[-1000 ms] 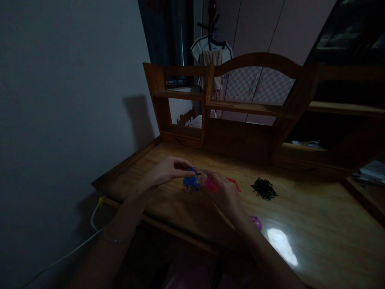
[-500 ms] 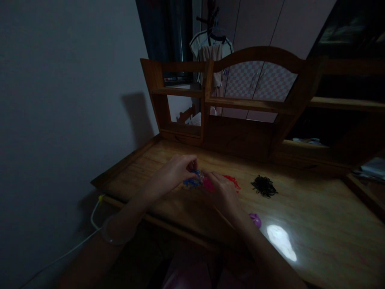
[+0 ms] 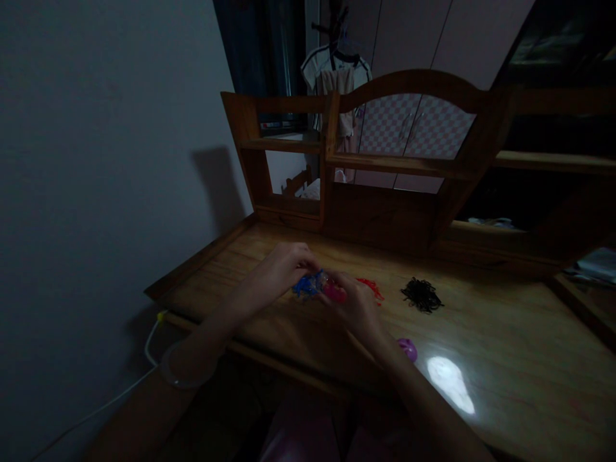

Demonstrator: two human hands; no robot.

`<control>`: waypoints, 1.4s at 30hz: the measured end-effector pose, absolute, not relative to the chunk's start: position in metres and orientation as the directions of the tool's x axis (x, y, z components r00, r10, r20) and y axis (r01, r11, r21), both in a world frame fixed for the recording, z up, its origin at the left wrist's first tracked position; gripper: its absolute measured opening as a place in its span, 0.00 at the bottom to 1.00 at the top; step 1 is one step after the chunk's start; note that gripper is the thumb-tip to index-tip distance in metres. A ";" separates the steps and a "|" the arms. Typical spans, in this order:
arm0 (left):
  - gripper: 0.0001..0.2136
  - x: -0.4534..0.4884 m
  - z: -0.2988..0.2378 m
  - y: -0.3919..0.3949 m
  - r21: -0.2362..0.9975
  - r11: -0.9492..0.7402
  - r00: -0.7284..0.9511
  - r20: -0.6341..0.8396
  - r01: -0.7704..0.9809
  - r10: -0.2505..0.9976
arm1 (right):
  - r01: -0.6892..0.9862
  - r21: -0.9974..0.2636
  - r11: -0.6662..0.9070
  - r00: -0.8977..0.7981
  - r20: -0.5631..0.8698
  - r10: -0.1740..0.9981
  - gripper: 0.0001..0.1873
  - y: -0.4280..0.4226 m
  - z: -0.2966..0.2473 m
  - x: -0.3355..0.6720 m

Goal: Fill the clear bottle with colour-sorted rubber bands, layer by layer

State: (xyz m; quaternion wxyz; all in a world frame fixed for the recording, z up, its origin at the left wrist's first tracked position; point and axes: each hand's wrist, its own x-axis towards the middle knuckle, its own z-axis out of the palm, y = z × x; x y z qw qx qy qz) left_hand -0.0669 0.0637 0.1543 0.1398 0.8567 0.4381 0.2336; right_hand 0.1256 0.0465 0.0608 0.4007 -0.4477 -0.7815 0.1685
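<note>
My right hand (image 3: 357, 300) is closed around a small pink object (image 3: 335, 294) with a clear part at its left end; its exact kind is too dark to tell. Close by on the left, my left hand (image 3: 292, 262) has its fingers pinched together at the clear part, and what lies between the fingertips is hidden. Below them a heap of blue strands or small bands (image 3: 303, 287) rests on the wooden desk (image 3: 269, 333). Red bands (image 3: 371, 290) show just behind my right hand. Farther right is a pile of black bands (image 3: 422, 295).
A shiny purple object (image 3: 408, 350) lies beside my right forearm. Wooden shelves (image 3: 385, 163) rise along the desk's back edge, and a wall (image 3: 120, 160) stands on the left. A white cable (image 3: 149, 346) hangs by the left front corner. A bright reflection falls on the right.
The left fingers have come down and closed more tightly near the clear part. My right hand keeps its hold on the pink object, almost in the same place.
</note>
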 end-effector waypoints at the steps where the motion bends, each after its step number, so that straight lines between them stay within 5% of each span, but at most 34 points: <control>1: 0.08 -0.065 0.155 0.064 0.447 -0.555 0.491 0.262 0.702 0.831 | 0.549 -0.635 0.543 -0.278 0.474 0.835 0.19 0.046 0.061 0.125; 19: 0.07 -0.054 0.170 0.060 0.535 -0.656 0.551 0.369 0.533 0.748 | 0.380 -0.761 0.526 -0.183 0.495 0.849 0.22 0.050 0.064 0.125; 24: 0.09 -0.065 0.174 0.064 0.478 -0.669 0.507 0.435 0.570 0.744 | 0.358 -0.787 0.502 -0.179 0.470 0.864 0.21 0.049 0.065 0.124; 32: 0.14 -0.101 0.078 0.091 0.435 -0.441 0.317 0.331 0.785 0.889 | -0.015 -0.942 0.335 -0.082 0.335 0.939 0.21 0.067 0.067 0.135; 37: 0.23 -0.104 0.031 0.091 0.579 -0.511 0.497 0.199 0.636 0.845 | 0.071 -0.934 0.350 0.064 0.354 0.933 0.18 0.073 0.063 0.141; 42: 0.27 -0.102 0.026 0.096 0.541 -0.573 0.571 0.195 0.615 0.797 | 0.100 -0.930 0.354 0.051 0.360 0.932 0.20 0.072 0.058 0.139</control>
